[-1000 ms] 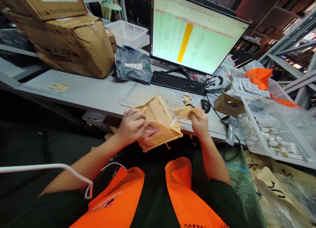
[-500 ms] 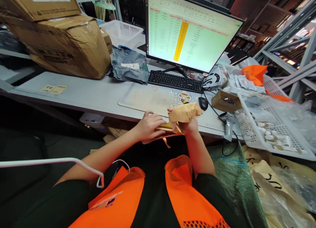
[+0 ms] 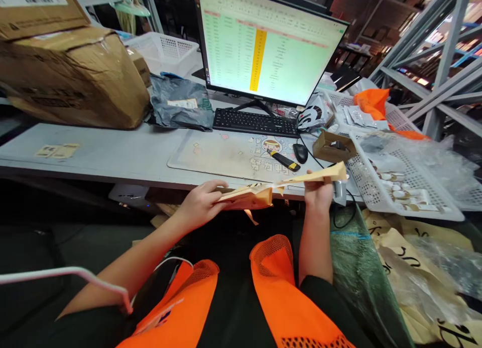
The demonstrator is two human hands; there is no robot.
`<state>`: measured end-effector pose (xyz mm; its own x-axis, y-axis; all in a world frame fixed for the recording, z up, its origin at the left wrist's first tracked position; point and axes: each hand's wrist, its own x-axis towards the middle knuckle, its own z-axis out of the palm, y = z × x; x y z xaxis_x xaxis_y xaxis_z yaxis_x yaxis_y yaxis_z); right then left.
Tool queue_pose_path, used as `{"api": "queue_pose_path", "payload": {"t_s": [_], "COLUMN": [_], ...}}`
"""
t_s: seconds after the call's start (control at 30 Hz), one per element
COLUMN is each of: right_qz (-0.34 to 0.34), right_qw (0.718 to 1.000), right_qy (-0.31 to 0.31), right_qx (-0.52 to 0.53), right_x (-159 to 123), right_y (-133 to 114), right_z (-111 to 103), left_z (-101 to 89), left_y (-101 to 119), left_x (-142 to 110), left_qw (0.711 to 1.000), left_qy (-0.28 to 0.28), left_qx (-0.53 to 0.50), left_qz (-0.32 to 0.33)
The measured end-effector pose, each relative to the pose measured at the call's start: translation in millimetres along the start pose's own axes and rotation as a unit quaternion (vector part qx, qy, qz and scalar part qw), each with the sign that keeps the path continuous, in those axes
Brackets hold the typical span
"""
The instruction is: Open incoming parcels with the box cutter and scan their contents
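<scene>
My left hand [image 3: 201, 203] is closed on the left end of a tan paper packet [image 3: 251, 196], just off the desk's front edge. My right hand [image 3: 319, 193] grips a flat strip of the same tan paper [image 3: 318, 174], out to the right. Packet and strip meet at a narrow, ragged spot between the hands; whether they are still joined there I cannot tell. A thin paper shred hangs under the packet. Beyond the hands, a black and yellow utility knife [image 3: 284, 160] lies on the printed desk mat [image 3: 211, 154].
A keyboard [image 3: 254, 122], mouse [image 3: 300, 153] and monitor [image 3: 267, 46] stand behind the mat. Right are a small open cardboard box [image 3: 333, 147], a scanner [image 3: 340, 191] with its cable and a white basket [image 3: 363, 185]. Left are large cartons [image 3: 79, 82] and a grey plastic bag [image 3: 181, 104].
My hands have moved apart. My right hand has gone right, drawing the formerly crumpled paper out into a strip. The packet in my left hand has shifted slightly left; the utility knife is now uncovered.
</scene>
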<state>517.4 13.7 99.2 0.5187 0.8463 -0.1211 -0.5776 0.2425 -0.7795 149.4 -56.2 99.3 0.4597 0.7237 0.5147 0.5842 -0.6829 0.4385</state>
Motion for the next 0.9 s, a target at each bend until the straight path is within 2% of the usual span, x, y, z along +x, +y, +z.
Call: {"api": "queue_pose_path", "payload": {"t_s": [0.03, 0.07, 0.1, 0.13, 0.17, 0.23, 0.27, 0.3, 0.33, 0.4, 0.47, 0.57, 0.63, 0.67, 0.7, 0.8, 0.83, 0.9], "right_qz": [-0.024, -0.053, -0.072, -0.077, -0.071, -0.058, -0.065, -0.087, -0.124, -0.212, -0.283, -0.323, -0.307, -0.291, -0.269, -0.156, -0.105, -0.016], "right_qw": [1.000, 0.998, 0.993, 0.978, 0.947, 0.849, 0.802, 0.767, 0.744, 0.711, 0.676, 0.643, 0.645, 0.662, 0.692, 0.817, 0.846, 0.873], "right_qy": [0.006, -0.017, -0.066, -0.141, -0.225, -0.354, -0.378, -0.379, -0.367, -0.357, -0.384, -0.423, -0.441, -0.437, -0.423, -0.366, -0.359, -0.355], "right_qx": [-0.002, -0.028, -0.072, -0.137, -0.219, -0.388, -0.458, -0.510, -0.544, -0.568, -0.561, -0.551, -0.543, -0.534, -0.519, -0.417, -0.379, -0.333], "right_x": [-2.6, -8.3, -16.4, -26.0, -36.2, -54.7, -61.9, -67.3, -71.2, -76.0, -80.1, -89.3, -96.2, -99.0, -101.3, -106.8, -109.3, -116.6], "right_y": [-1.3, -0.9, 0.9, 3.7, 6.9, 13.8, 17.0, 19.9, 22.3, 24.2, 20.7, 5.5, -6.8, -11.6, -14.4, -5.7, 3.0, 25.3], "right_z": [-8.9, -16.4, -22.6, -27.5, -31.2, -35.6, -36.5, -36.9, -37.1, -37.9, -40.8, -49.5, -56.4, -59.5, -62.1, -65.7, -65.6, -64.1], "left_z": [-2.6, -4.5, -6.3, -8.4, -11.1, -19.1, -24.1, -29.6, -35.5, -47.5, -59.5, -75.5, -83.0, -85.0, -85.5, -75.7, -69.0, -53.7], "left_y": [-1.1, -2.2, -3.3, -4.1, -4.6, -5.1, -5.1, -5.2, -5.6, -7.2, -9.7, -13.0, -13.1, -12.6, -11.7, -8.6, -7.5, -5.1], "left_x": [-4.8, -8.7, -11.4, -13.0, -13.5, -11.7, -9.9, -7.8, -5.7, -2.3, -0.3, 1.5, 4.0, 6.1, 8.8, 20.8, 25.3, 32.5], "left_qw": [1.000, 0.998, 0.995, 0.990, 0.984, 0.972, 0.967, 0.964, 0.963, 0.961, 0.958, 0.948, 0.938, 0.929, 0.916, 0.853, 0.832, 0.808], "left_qy": [-0.008, -0.012, -0.013, -0.008, 0.002, 0.020, 0.027, 0.032, 0.034, 0.036, 0.036, 0.025, 0.021, 0.023, 0.027, 0.051, 0.066, 0.093], "left_qx": [-0.020, -0.044, -0.071, -0.096, -0.115, -0.139, -0.145, -0.149, -0.150, -0.149, -0.151, -0.160, -0.173, -0.188, -0.210, -0.298, -0.322, -0.348], "left_qz": [-0.023, -0.046, -0.073, -0.104, -0.136, -0.188, -0.205, -0.216, -0.222, -0.228, -0.241, -0.275, -0.300, -0.318, -0.340, -0.426, -0.446, -0.466]}}
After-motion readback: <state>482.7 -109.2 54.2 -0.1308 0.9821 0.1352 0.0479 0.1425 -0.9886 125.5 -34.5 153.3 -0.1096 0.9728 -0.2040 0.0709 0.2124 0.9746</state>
